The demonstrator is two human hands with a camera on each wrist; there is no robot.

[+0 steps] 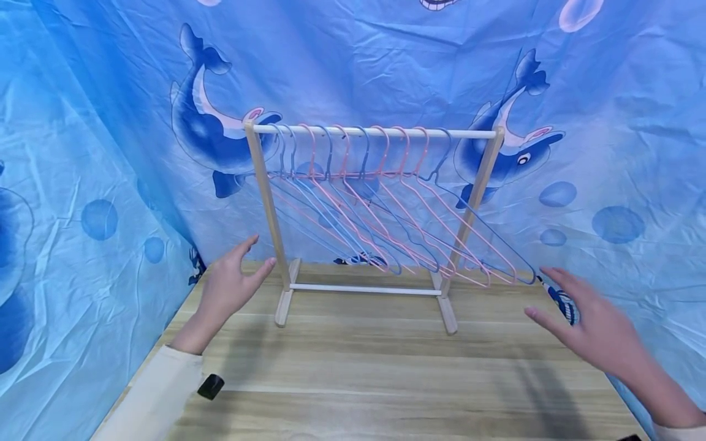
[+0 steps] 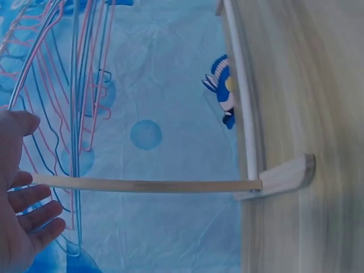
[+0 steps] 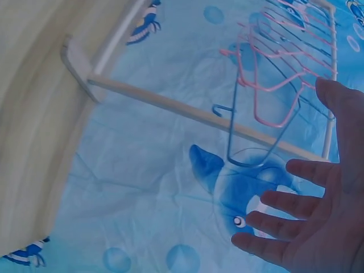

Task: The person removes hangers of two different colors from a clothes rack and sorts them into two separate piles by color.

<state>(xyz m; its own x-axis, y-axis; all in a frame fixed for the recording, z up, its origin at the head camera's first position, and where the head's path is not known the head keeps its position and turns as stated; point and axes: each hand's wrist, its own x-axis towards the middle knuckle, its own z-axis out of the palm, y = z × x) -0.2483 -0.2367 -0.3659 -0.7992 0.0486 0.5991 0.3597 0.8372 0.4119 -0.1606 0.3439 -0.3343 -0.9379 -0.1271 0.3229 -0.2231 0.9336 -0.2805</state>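
Both hands hover over the desk [image 1: 386,367] on either side of a small wooden clothes rack [image 1: 265,184], and neither holds anything. On the near-left side, the left hand [image 1: 228,285] is spread, fingers straight, its fingertips just beside the rack's left upright but not touching it; the left wrist view shows the same post [image 2: 142,185] passing close by the fingers [image 2: 34,213]. On the near-right side, the right hand [image 1: 595,327] is likewise open with fingers extended, near the lowest tip of the outermost blue hanger [image 1: 496,257] and well apart from the right upright [image 1: 480,190]. The rack stands toward the far edge of the desk, its two feet flat on the wood, with a row of pink and blue wire hangers [image 1: 364,202] hooked over the white top rail [image 1: 375,131]. The hangers slant down toward the right, so their weight sits off-centre. Judged risks: uneven contact from one hand alone could slide or tip this light frame toward the far edge; a fingertip catching a hanger end could unhook it or swing the row into a tangle; the backdrop cloth [image 1: 83,184] lying close behind could snag a hook.
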